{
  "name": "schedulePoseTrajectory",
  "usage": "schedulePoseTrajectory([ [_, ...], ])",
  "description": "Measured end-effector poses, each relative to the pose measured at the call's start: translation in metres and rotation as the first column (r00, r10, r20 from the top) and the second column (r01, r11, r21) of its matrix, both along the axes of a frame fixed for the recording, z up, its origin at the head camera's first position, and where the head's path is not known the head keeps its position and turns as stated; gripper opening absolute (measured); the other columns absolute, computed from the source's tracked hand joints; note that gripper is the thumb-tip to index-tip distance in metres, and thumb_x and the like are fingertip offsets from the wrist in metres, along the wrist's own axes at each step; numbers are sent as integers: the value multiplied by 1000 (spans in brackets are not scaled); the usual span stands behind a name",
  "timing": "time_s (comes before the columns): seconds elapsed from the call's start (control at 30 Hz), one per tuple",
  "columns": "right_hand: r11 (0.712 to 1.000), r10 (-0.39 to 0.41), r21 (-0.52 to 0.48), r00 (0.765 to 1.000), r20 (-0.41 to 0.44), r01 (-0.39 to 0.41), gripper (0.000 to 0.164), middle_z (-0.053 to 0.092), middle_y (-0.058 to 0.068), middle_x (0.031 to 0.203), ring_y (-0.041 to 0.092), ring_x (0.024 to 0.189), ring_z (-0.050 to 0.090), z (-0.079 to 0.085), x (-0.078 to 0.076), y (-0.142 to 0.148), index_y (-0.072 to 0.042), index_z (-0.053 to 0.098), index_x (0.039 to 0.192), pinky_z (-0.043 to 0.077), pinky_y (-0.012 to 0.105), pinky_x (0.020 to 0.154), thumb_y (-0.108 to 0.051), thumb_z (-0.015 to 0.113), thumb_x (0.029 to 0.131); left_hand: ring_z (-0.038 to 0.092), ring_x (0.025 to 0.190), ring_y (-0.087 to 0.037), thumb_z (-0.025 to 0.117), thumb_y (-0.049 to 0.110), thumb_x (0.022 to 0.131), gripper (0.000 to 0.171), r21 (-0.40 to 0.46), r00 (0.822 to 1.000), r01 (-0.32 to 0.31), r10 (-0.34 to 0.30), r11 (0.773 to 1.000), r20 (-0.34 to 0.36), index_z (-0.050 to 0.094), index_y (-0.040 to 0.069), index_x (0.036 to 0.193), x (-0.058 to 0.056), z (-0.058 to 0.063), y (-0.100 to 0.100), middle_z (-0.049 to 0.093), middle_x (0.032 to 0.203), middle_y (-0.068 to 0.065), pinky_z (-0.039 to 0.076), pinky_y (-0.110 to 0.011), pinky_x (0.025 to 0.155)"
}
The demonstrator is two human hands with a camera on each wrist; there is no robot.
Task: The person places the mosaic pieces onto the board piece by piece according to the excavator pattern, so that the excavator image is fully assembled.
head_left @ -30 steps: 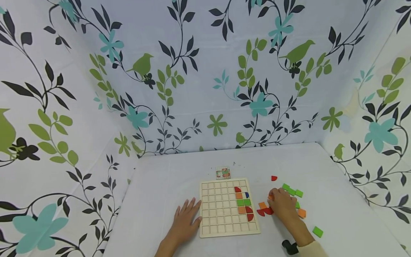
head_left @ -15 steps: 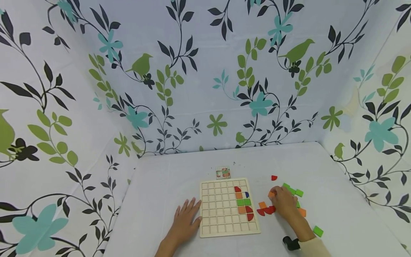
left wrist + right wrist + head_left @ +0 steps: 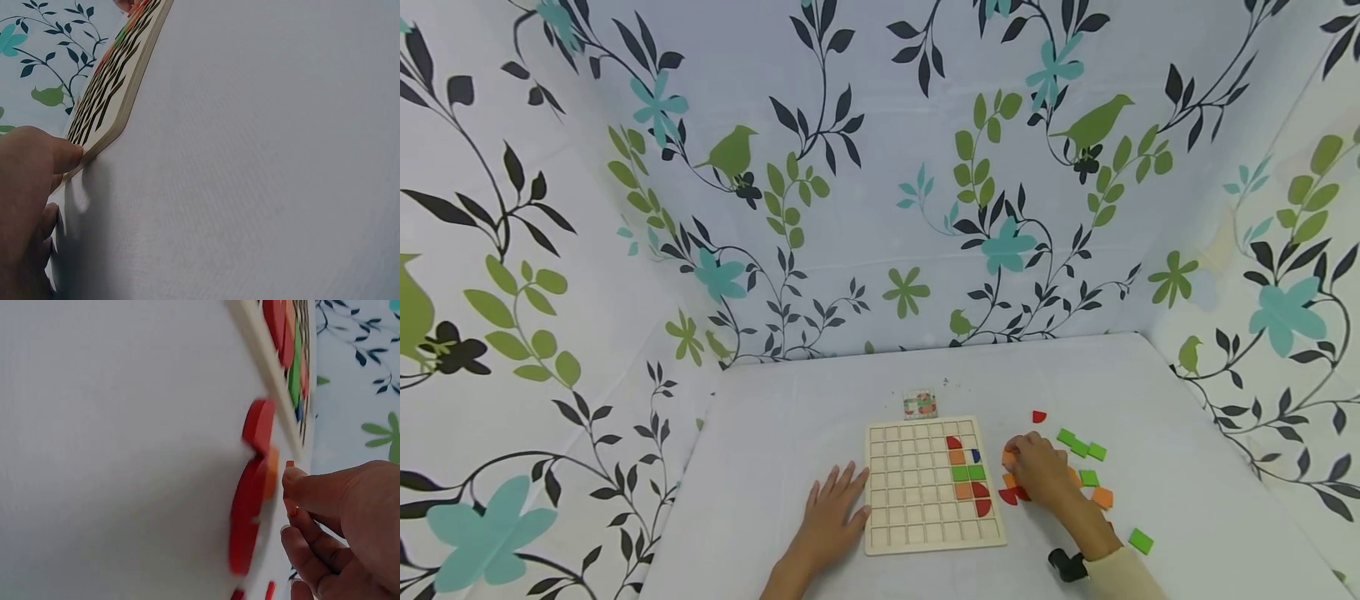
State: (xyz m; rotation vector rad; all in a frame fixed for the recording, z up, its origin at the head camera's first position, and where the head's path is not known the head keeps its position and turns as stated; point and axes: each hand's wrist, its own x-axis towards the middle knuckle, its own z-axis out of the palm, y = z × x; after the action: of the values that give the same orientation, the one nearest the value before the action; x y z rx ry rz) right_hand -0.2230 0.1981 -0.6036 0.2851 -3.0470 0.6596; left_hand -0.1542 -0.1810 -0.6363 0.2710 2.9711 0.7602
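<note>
Compared with half a second before, the right hand [image 3: 1041, 471] had shifted toward the gridded board [image 3: 887, 492], an orange tile [image 3: 1008, 457] pinched between thumb and fingers, near the board's right edge. The left hand [image 3: 831, 521] stayed at the left edge, fingers extended. The tile's flat face showed upward; fingers hid too much to tell its long axis. It looked thin; the board, pale and wood-like; the nearby red pieces [image 3: 1008, 496], curved-edged.
</note>
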Motion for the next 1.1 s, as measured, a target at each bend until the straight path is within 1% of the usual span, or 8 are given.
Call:
schedulePoseTrajectory([
  [0.13, 998, 61, 8, 998, -17, -61, 21, 64, 3, 108, 22, 99, 59, 6, 15, -18, -12, 71, 115, 45, 43, 77, -19, 79, 97, 23, 160, -41, 58, 40, 106, 59, 8, 1000, 3, -3, 1000, -1, 45, 24, 161, 1, 1, 0, 35, 171, -9, 11, -74, 125],
  [0.2, 995, 96, -15, 995, -6, -96, 18, 63, -1, 106, 18, 100, 57, 6, 23, -28, -15, 70, 114, 42, 39, 77, -20, 78, 98, 23, 161, -41, 58, 40, 106, 59, 13, 1000, 5, -5, 1000, -3, 45, 24, 162, 2, 2, 0, 35, 171, -9, 10, -75, 124],
  [0.33, 983, 169, -70, 986, 6, -168, 16, 58, -11, 97, 12, 94, 51, 4, 39, -44, -21, 68, 108, 36, 35, 78, -22, 79, 97, 23, 161, -41, 57, 40, 106, 59, 15, 1000, 8, -8, 1000, -8, 44, 24, 162, 2, 3, 0, 35, 171, -9, 10, -75, 124],
  [0.47, 969, 234, -73, 971, -47, -237, 17, 59, -16, 98, 8, 91, 47, 0, 48, -53, -26, 67, 102, 36, 33, 80, -25, 82, 94, 23, 161, -41, 58, 39, 106, 59, 7, 1000, 4, -4, 1000, -9, 45, 24, 162, 2, 3, 0, 35, 171, -10, 11, -75, 124],
  [0.6, 964, 257, -46, 964, -69, -260, 15, 62, -18, 104, 7, 93, 49, -3, 51, -56, -28, 67, 98, 35, 31, 80, -27, 81, 94, 24, 160, -42, 58, 38, 106, 59, 8, 1000, 5, -5, 1000, -6, 45, 23, 161, 2, 3, 0, 35, 171, -10, 11, -75, 124],
  [0.7, 963, 264, -38, 962, -68, -266, 14, 62, -18, 104, 8, 95, 49, -4, 51, -56, -28, 67, 98, 35, 30, 79, -28, 81, 94, 24, 160, -42, 58, 38, 106, 59, 7, 1000, 6, -6, 1000, -3, 45, 22, 161, 2, 3, 0, 36, 171, -10, 11, -75, 124],
  [0.9, 953, 299, -11, 947, -115, -302, 13, 62, -19, 103, 7, 96, 50, -5, 53, -56, -28, 69, 99, 38, 30, 79, -28, 81, 94, 24, 160, -42, 58, 38, 106, 59, 10, 1000, -2, 2, 1000, -7, 45, 22, 161, 2, 2, 0, 36, 171, -10, 11, -74, 125],
  [1.1, 949, 313, 16, 940, -133, -313, 15, 59, -20, 101, 6, 95, 48, -4, 53, -53, -29, 69, 99, 41, 31, 81, -29, 82, 93, 23, 160, -42, 58, 38, 106, 59, 17, 1000, -1, 2, 1000, -12, 45, 22, 161, 2, 3, 0, 35, 171, -10, 11, -74, 125],
])
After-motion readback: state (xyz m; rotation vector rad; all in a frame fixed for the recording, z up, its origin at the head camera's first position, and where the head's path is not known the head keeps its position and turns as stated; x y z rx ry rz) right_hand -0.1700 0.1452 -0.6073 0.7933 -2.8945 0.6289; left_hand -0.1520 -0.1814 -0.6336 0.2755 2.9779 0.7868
